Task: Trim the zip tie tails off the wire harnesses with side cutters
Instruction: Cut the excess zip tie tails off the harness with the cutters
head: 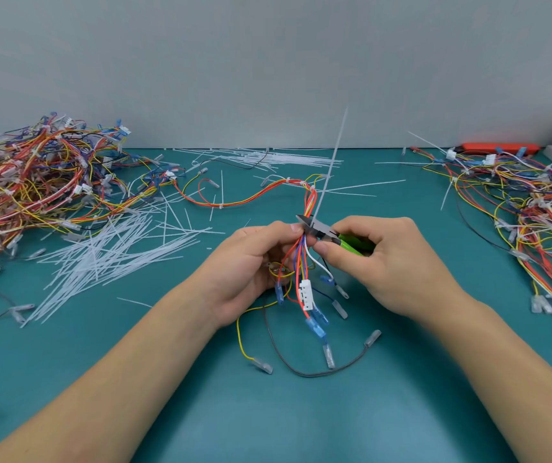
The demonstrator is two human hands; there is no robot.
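1. Covering the whole bench, smooth teal matte table mat [401, 412].
2. Tangled heap of multicolour wire harnesses [37, 175] at far left; a second tangled pile [531, 202] at right.
3. Loose scatter of thin translucent white cut zip tie tails [107, 259] beside the left heap.
4. Left hand [251, 265] curled, gripping the red, orange, blue and white wire harness [303, 262] at centre, held above the mat.
5. Right hand [381, 259] wrapped round green-handled steel side cutters [328, 233].
6. Cutter blades at the base of a long white upright zip tie tail [329, 165].

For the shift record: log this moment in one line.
left hand: holds harness | right hand: side cutters at zip tie tail | tail: uncut
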